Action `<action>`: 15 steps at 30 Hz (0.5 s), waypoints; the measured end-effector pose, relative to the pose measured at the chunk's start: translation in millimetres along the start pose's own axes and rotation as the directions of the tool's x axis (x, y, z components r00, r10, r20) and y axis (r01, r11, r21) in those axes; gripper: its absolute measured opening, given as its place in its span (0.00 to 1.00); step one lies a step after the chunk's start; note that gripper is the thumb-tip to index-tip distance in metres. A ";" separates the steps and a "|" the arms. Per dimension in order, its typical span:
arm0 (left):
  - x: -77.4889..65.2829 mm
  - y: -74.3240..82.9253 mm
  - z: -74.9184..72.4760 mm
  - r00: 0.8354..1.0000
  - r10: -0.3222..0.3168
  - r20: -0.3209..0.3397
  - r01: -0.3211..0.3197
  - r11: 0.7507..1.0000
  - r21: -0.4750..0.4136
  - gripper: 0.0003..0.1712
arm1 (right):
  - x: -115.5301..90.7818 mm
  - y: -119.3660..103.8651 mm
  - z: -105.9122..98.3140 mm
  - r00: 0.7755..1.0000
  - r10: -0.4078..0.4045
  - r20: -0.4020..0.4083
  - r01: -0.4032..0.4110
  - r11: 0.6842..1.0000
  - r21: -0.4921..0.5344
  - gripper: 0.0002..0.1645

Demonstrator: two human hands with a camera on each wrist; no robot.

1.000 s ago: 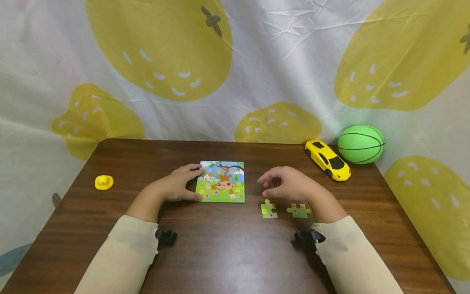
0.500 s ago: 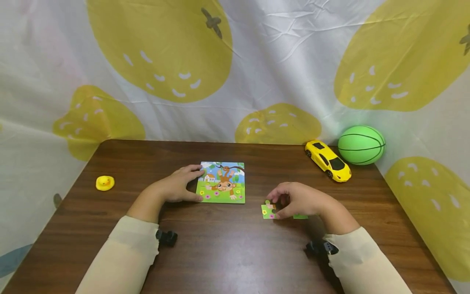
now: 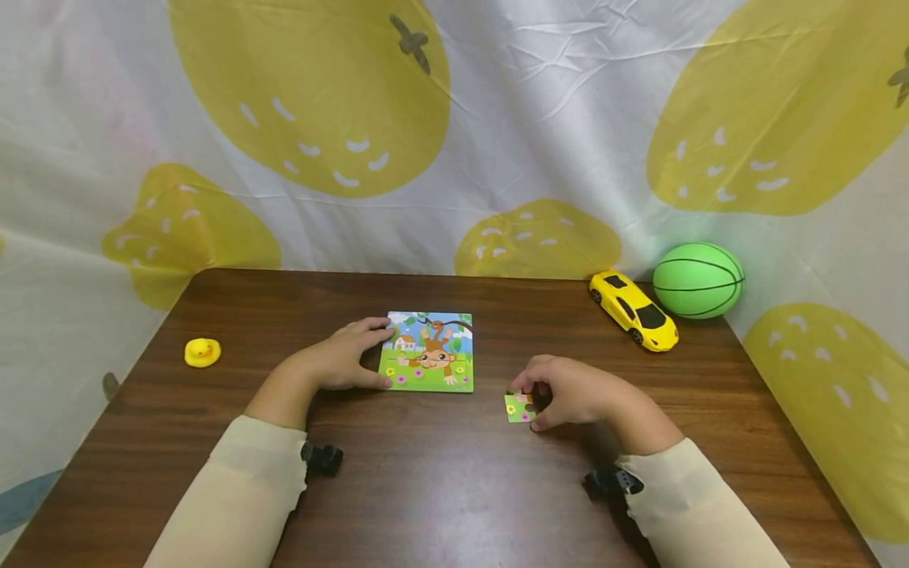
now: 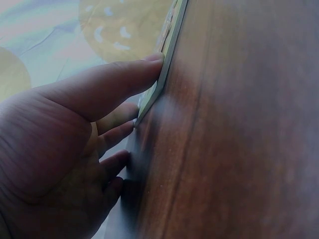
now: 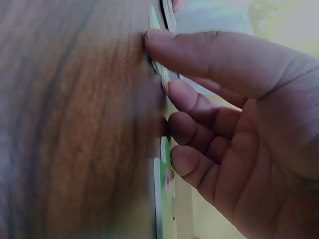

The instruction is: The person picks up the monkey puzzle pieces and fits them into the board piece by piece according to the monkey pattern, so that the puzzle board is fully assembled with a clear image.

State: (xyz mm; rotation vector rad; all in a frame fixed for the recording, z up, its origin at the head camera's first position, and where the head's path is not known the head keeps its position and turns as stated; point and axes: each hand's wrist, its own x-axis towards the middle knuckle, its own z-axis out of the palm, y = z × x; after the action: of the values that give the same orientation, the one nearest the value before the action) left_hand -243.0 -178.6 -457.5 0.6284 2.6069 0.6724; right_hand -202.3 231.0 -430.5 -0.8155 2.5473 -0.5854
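Observation:
A square jigsaw puzzle (image 3: 426, 352) with a monkey picture lies flat mid-table. My left hand (image 3: 346, 355) rests at its left side, thumb (image 4: 149, 64) on the near left corner and fingertips along the left edge farther up. To the right, my right hand (image 3: 571, 389) pinches a green puzzle piece (image 3: 520, 407) with flowers between thumb and index finger. The piece lies close over the tabletop. In the right wrist view the thumb (image 5: 164, 45) presses on that piece's edge, and a second puzzle piece (image 5: 163, 194) lies below the curled fingers. The right hand hides this second piece in the head view.
A yellow toy car (image 3: 634, 311) and a green ball (image 3: 699, 281) stand at the back right of the wooden table (image 3: 426, 489). A yellow rubber duck (image 3: 202, 353) sits at the left. A lemon-patterned cloth (image 3: 554, 118) hangs behind.
My right hand has come down and towards me onto the flowered puzzle piece, and its thumb and index finger have closed on it. The left hand and the monkey puzzle have stayed put.

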 end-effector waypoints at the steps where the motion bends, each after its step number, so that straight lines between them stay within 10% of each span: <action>1: -0.1 0.3 -0.2 1.000 0.000 0.000 0.000 1.000 0.000 0.58 | 0.4 -0.8 0.3 1.000 0.001 -0.001 -0.001 1.000 -0.007 0.28; 15: -0.2 1.0 -0.6 1.000 -0.003 0.002 0.002 1.000 0.011 0.57 | 3.2 -13.0 0.6 0.999 0.033 -0.014 -0.033 0.999 -0.032 0.20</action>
State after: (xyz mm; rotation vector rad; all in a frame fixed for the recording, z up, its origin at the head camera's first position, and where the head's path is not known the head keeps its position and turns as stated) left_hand -242.8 -178.1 -456.5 0.6287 2.6111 0.6568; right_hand -198.6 219.2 -425.3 -0.7812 2.5832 -0.5422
